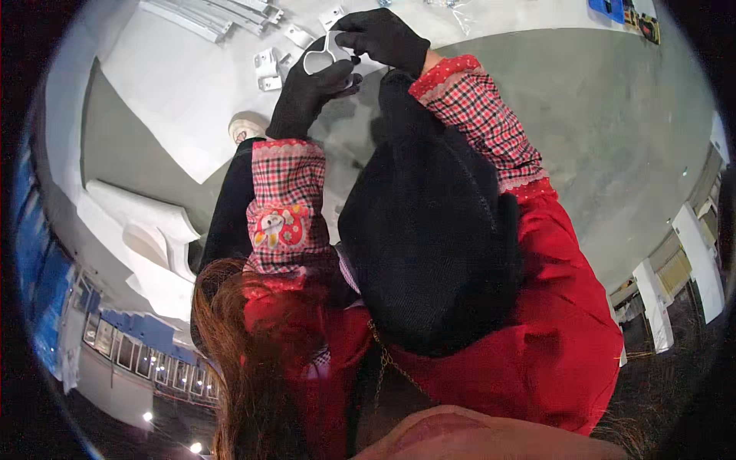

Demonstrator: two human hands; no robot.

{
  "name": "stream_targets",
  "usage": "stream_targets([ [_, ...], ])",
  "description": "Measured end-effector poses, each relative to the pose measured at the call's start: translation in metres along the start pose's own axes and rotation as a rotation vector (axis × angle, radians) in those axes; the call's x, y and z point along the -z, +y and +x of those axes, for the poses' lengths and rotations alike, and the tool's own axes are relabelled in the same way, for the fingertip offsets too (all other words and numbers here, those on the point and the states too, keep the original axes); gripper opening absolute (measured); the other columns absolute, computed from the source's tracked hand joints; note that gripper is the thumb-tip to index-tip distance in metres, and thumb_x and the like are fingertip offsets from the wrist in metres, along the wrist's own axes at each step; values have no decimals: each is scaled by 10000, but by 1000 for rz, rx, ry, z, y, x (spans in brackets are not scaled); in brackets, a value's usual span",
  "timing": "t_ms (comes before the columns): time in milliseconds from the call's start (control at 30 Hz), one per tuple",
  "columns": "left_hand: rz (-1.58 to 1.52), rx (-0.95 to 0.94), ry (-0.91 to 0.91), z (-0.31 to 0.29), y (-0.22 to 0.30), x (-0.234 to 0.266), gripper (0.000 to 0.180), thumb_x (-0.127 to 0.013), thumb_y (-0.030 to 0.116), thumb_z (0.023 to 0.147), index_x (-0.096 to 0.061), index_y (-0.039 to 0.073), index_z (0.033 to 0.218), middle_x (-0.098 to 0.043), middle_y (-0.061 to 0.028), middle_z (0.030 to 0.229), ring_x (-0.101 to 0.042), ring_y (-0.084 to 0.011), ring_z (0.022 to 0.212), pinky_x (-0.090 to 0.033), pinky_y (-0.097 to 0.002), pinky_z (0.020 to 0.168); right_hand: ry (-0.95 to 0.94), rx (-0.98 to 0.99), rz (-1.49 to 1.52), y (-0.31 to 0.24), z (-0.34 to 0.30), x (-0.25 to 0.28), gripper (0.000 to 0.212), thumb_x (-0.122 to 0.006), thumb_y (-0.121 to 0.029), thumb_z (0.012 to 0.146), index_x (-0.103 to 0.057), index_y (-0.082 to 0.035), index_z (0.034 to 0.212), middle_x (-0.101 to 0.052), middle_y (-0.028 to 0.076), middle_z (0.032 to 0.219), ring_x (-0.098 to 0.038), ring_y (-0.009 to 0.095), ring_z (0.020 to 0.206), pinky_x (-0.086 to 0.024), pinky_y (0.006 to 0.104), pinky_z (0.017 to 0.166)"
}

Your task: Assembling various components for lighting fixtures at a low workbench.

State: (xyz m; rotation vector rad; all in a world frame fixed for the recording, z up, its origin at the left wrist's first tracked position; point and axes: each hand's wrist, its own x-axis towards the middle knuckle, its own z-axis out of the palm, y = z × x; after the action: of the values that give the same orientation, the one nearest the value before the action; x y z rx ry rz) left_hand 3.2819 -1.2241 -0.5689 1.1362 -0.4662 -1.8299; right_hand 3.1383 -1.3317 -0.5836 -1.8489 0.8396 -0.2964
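Note:
A small pale grey fitting [318,63] with a round, ring-like end and an angled arm is held up at the top middle. My left hand [301,100], in a black glove, grips it from below and the left, the thumb across its lower edge. From the right my right hand [387,38], also gloved in black, has its fingers closed on the upper end of the fitting. The fingertips partly cover that end. Just left of the hands, several pale metal brackets [267,69] lie on a white sheet [172,92].
Long silver metal profiles [207,15] lie at the far left. A clear plastic bag [458,11] is at the far edge, a blue bin [607,9] at the far right. My shoe [248,126] rests beside the left forearm. Crumpled white sheeting [146,238] lies at left.

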Motion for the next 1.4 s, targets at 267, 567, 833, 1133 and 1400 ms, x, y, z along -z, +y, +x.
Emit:
stream_targets([
  [267, -175, -69, 94, -11, -18, -6, 533, -586, 129, 797, -366, 96, 1282, -538, -110, 1071, -579, -215, 876, -519, -359, 751, 23, 58, -11, -4, -1, -12, 252, -581, -236, 799, -636, -48, 958, -634, 152, 752, -633, 208, 664, -502, 328, 633],
  [567, -280, -12, 166, -10, -31, 1, 352, -568, 95, 819, -455, 88, 1151, -574, -87, 942, -583, -193, 842, -530, -385, 743, -1, 34, 17, 2, 1, -21, 247, -611, -248, 780, -646, -79, 956, -652, 113, 781, -630, 214, 690, -497, 319, 653],
  [833, -343, -59, 259, -33, -31, 9, 474, -543, 129, 818, -381, 74, 1260, -565, -95, 903, -572, -187, 801, -527, -351, 705, 380, -205, -389, 63, -8, -23, 184, -586, -196, 787, -631, -39, 873, -636, 128, 780, -610, 283, 739, -489, 369, 684],
  [1133, -347, -86, 303, -45, -14, -6, 451, -566, 105, 809, -423, 108, 1236, -578, -114, 980, -578, -236, 877, -511, -379, 723, 581, -383, -669, 111, -24, -4, 330, -532, -281, 776, -567, -105, 1053, -583, 131, 993, -558, 295, 928, -446, 379, 820],
  [1400, -342, -125, 163, -34, -1, -10, 448, -585, 132, 799, -437, 107, 1221, -577, -93, 932, -575, -213, 843, -508, -368, 727, 539, -165, -945, 102, -22, 23, 207, -467, -283, 836, -580, -149, 947, -577, 94, 829, -588, 278, 768, -475, 410, 683],
])
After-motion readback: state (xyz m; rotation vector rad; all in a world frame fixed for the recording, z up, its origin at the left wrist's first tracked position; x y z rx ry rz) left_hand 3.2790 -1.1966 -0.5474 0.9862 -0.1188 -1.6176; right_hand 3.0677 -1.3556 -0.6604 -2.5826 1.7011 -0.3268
